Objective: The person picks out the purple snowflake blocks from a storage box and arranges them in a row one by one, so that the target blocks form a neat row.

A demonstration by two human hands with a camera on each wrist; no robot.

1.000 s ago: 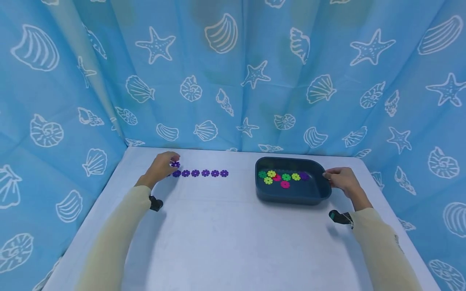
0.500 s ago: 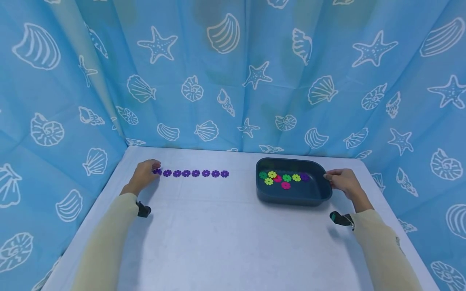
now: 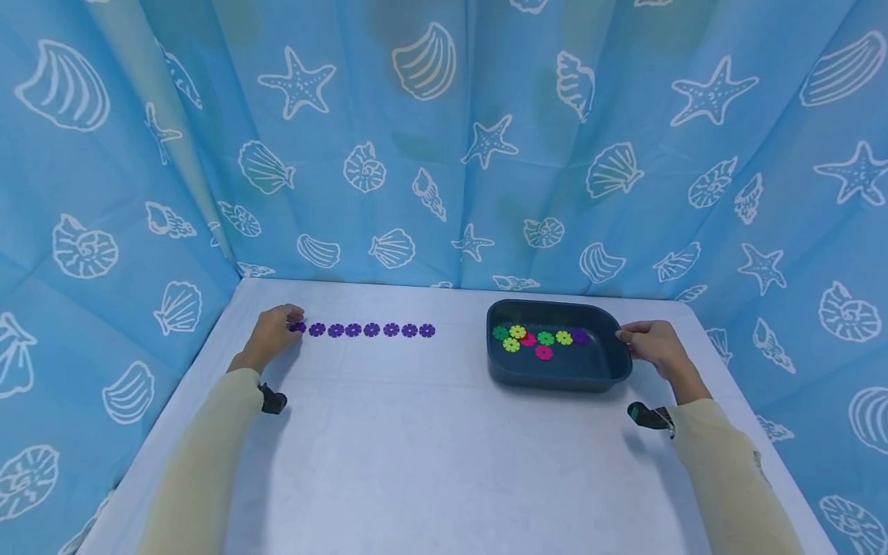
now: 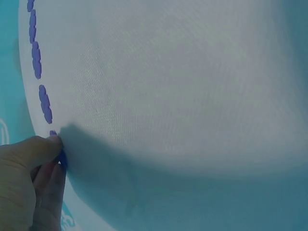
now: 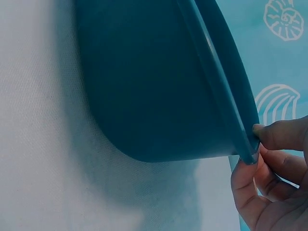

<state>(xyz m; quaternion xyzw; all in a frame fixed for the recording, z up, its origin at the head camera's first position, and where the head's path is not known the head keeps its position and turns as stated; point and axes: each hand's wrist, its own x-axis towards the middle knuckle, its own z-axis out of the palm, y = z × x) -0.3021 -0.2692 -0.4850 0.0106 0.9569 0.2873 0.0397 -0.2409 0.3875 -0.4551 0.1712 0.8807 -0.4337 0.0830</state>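
Note:
At the left end of a row of purple flower-shaped discs, my left hand [image 3: 273, 335] pinches one more purple disc [image 3: 298, 327] between thumb and fingers. In the left wrist view, that purple disc [image 4: 62, 158] is mostly hidden behind the thumb, low at the table. The neighbouring disc [image 3: 317, 330] lies just to its right, a small gap away. My right hand [image 3: 655, 344] grips the right rim of a dark blue-grey plastic bin [image 3: 555, 380]. Up close in the right wrist view, the thumb [image 5: 276, 134] lies over the rim with fingers beneath it.
Inside the bin lie green discs [image 3: 546, 338], yellow discs [image 3: 511, 344], pink-red discs [image 3: 543, 352] and a purple one [image 3: 580, 337]. The white-covered table [image 3: 444, 462] meets a blue shell-print curtain [image 3: 444, 193] at the back and sides.
My left hand moved left with a purple disc, from above the row to its left end, then stayed there. The right hand keeps its grip on the bin.

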